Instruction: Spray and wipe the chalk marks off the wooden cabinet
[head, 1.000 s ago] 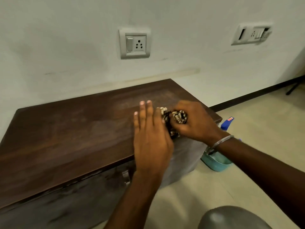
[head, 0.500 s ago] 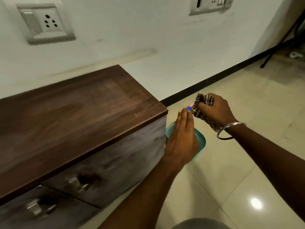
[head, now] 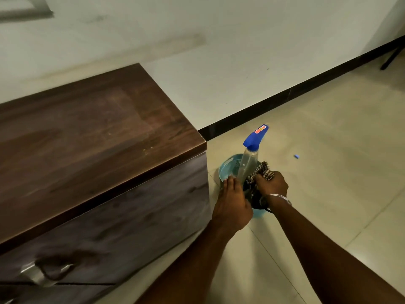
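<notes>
Tiled floor (head: 328, 172) beside the cabinet (head: 98, 132) carries a basket (head: 228, 166) with the bottle (head: 249, 159) standing inside. Right hand (head: 271, 185) grips the cloth (head: 262, 170) over the basket; left hand (head: 232, 202), fingers straight, is at its rim.

Top of cabinet (head: 87, 139): dk brown wood grain w/ a paler reddish patch; front is greyer brown, streaky grain. Its drawer handle (head: 35, 273): silver. The spray bottle (head: 248, 163) has a clear body, blue trigger head w/ orange-red label. Lt teal basket (head: 228, 166), fine mesh pattern inside. Checked cloth (head: 264, 170), blk/brown/white. Silver bangle (head: 278, 196) on rt wrist. Beige-tiled floor (head: 328, 172) w/ thin dk grout lines; small blue bit (head: 296, 156) on it. Off-white wall (head: 219, 51), blk skirting (head: 285, 95).
</notes>
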